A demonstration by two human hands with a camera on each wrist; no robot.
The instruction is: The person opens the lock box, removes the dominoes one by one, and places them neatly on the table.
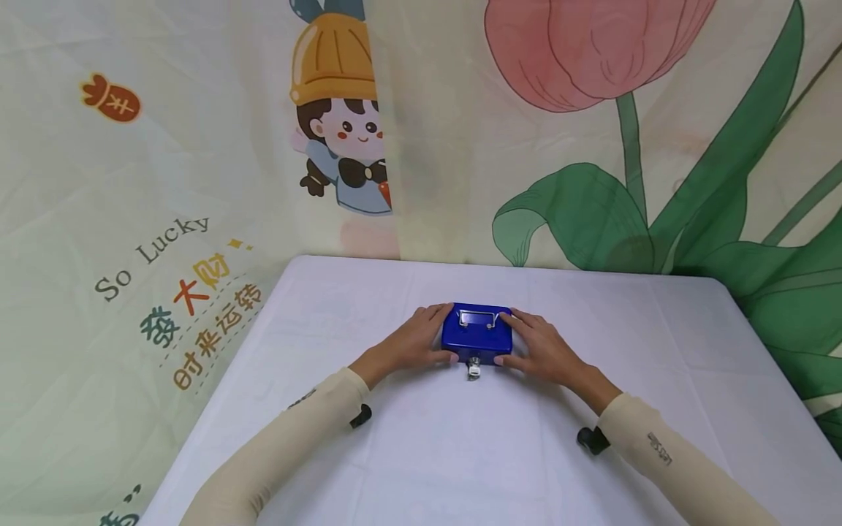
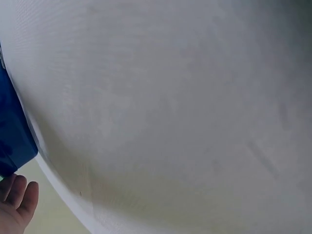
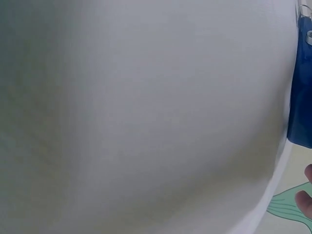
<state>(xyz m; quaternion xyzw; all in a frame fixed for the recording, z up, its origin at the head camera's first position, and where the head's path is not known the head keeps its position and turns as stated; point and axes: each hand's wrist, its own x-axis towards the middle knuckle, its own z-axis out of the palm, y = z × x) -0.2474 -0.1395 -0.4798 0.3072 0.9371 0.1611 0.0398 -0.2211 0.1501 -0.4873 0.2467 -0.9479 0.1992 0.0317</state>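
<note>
A small blue metal cash box (image 1: 476,337) with a wire handle (image 1: 477,318) on its lid sits on the white-covered table. Keys (image 1: 473,369) hang at the lock on its front side. From the left, my left hand (image 1: 421,340) holds the box, thumb at the front corner and fingers toward the back corner. My right hand (image 1: 542,347) holds the opposite side in the same spread grip. In the left wrist view the box (image 2: 14,126) shows at the left edge above some fingers. The right wrist view catches the box (image 3: 302,97) at its right edge.
The white tablecloth (image 1: 368,467) spreads around the box. Behind the table hangs a printed cloth backdrop (image 1: 434,146) with a cartoon figure and a large tulip. Dark wrist devices (image 1: 593,440) sit under both beige sleeves (image 1: 289,438).
</note>
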